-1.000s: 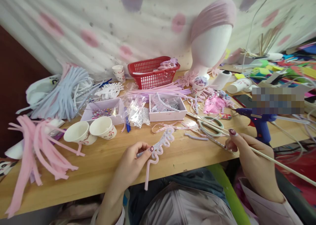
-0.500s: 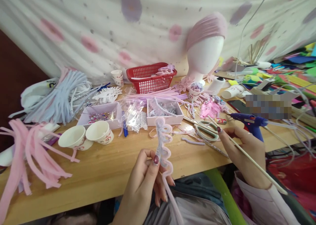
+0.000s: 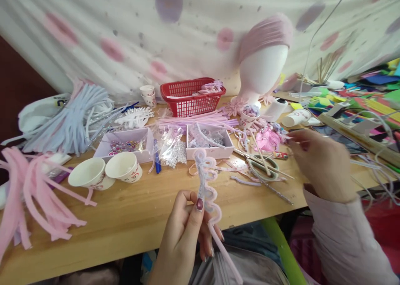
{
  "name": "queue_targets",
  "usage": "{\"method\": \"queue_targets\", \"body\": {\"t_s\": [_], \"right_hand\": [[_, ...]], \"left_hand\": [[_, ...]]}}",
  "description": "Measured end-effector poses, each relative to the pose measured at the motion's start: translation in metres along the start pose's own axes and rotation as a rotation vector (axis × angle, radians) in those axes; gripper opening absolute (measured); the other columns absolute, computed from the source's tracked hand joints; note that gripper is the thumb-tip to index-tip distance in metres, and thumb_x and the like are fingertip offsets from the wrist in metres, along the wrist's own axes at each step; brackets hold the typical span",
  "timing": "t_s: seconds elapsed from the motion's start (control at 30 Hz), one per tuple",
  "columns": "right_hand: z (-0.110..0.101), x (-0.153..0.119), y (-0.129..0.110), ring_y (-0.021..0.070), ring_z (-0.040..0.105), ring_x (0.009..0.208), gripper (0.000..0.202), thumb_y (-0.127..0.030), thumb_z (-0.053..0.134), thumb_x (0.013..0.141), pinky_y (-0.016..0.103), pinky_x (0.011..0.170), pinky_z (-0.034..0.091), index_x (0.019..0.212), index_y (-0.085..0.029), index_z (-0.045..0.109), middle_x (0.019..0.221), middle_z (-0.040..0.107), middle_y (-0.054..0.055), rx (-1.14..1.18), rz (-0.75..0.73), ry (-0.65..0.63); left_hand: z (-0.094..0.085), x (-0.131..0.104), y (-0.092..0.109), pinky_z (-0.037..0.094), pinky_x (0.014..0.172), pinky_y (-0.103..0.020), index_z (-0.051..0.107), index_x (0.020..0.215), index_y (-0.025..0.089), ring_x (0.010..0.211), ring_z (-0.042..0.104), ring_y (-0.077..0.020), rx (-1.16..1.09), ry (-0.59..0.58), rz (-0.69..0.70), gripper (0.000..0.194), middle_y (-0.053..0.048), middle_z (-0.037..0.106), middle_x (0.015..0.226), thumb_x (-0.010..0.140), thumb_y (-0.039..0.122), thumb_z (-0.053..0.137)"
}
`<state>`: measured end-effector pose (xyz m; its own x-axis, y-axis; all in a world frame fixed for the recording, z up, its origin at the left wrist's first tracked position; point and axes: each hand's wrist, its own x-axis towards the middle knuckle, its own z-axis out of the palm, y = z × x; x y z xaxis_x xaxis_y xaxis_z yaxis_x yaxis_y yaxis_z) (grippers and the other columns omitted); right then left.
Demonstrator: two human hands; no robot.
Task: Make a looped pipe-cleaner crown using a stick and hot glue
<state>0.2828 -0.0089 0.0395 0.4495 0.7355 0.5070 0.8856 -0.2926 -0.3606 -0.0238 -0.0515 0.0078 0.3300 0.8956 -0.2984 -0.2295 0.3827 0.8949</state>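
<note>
My left hand (image 3: 184, 231) pinches a pale pink and light blue pipe cleaner (image 3: 212, 193), bent into a row of loops, held upright over the table's front edge. Its straight pink tail hangs down to the right. My right hand (image 3: 325, 162) is over the right side of the table, back turned up and fingers curled, slightly blurred. What lies under its fingers is hidden; the glue gun does not show. Close by, a thin wooden stick (image 3: 261, 153) rests across green-handled scissors (image 3: 271, 171). A silvery pipe cleaner (image 3: 276, 190) lies in front of them.
Two paper cups (image 3: 124, 167) and pink strips (image 3: 46, 197) are at left. Behind stand lilac boxes (image 3: 210, 151) of beads, a red basket (image 3: 192, 106) and a white mannequin head (image 3: 264, 68). A phone (image 3: 340, 139) and cables lie at right.
My right hand has let go of the wooden stick, now lying on the scissors, and moved up over the spot where the blue glue gun lay. My left hand keeps its hold on the looped pipe cleaner.
</note>
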Motion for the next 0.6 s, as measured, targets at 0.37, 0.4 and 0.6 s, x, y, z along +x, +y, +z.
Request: {"method": "queue_targets", "body": {"t_s": [0.37,0.4,0.6], "right_hand": [[0.002,-0.108,-0.093,0.0192,0.06,0.072,0.026,-0.048,0.069,0.089,0.031,0.065,0.044,0.086,-0.024,0.075,0.079,0.067,0.004,0.903,0.024,-0.456],[0.007,-0.111,-0.095,0.0192,0.061,0.073,0.026,-0.049,0.069,0.088,0.031,0.065,0.045,0.089,-0.024,0.077,0.081,0.068,0.004,0.945,0.03,-0.506],[0.014,-0.111,-0.106,0.0156,0.058,0.065,0.026,-0.048,0.077,0.081,0.027,0.061,0.048,0.082,-0.022,0.078,0.071,0.065,0.002,1.242,0.157,-0.694]], "left_hand": [[0.005,-0.004,-0.001,0.037,0.042,-0.018,0.049,0.082,0.022,0.042,0.05,-0.0082,-0.01,0.086,0.052,0.044,0.002,0.067,0.061,0.084,0.061,0.069],[0.005,-0.005,-0.002,0.037,0.042,-0.018,0.048,0.082,0.022,0.043,0.05,-0.0081,-0.006,0.092,0.063,0.044,0.002,0.067,0.062,0.084,0.062,0.069],[0.008,-0.007,-0.004,0.037,0.045,-0.019,0.049,0.081,0.022,0.045,0.049,-0.0088,0.008,0.06,0.077,0.045,0.004,0.062,0.057,0.084,0.062,0.069]]}}
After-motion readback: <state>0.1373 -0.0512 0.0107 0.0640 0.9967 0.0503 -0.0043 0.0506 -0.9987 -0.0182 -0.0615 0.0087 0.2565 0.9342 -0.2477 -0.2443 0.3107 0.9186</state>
